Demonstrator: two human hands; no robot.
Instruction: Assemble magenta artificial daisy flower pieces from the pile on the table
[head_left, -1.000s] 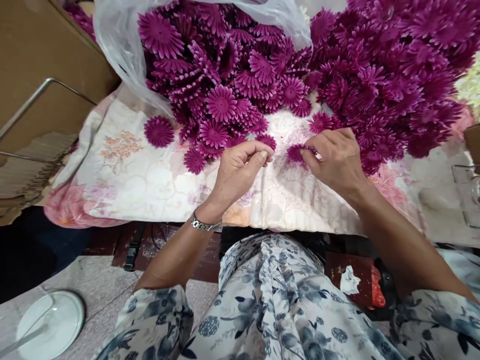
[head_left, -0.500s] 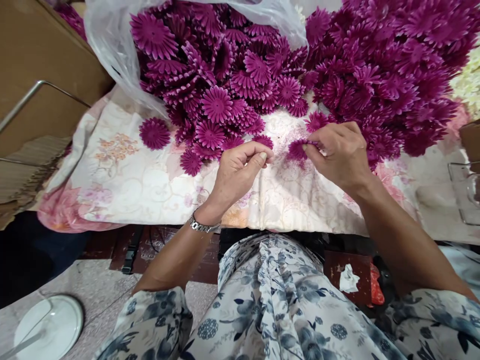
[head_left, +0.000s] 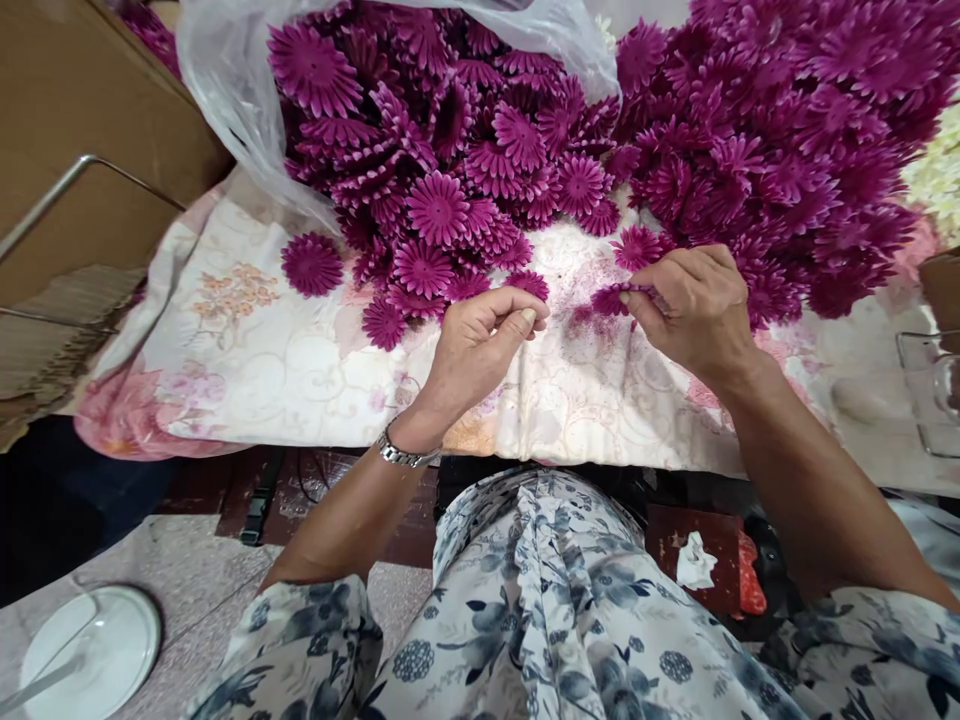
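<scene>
Between thumb and forefinger, my right hand (head_left: 694,300) pinches a purple artificial flower (head_left: 611,299) by its edge, just above the cloth. My left hand (head_left: 484,345) is closed, thumb pressed against the curled forefinger; whatever may be in that pinch is too small or hidden. Behind its knuckles lies the near edge of a heap of flat purple flower heads (head_left: 437,208), partly inside a clear plastic bag (head_left: 229,110). Beyond my right hand rises a second, fuller pile of purple flowers (head_left: 772,170). Purple specks (head_left: 589,315) dot the cloth between my hands.
A floral tablecloth (head_left: 247,380) covers the table. One loose flower head (head_left: 312,264) lies left of the heap. A cardboard box (head_left: 90,90) with a metal wire frame stands at the left, and pale flowers (head_left: 934,175) at the far right. Below is a white round base (head_left: 94,650).
My right hand has shifted slightly to the right with the flower in its pinch. My left hand stays almost in place, still closed.
</scene>
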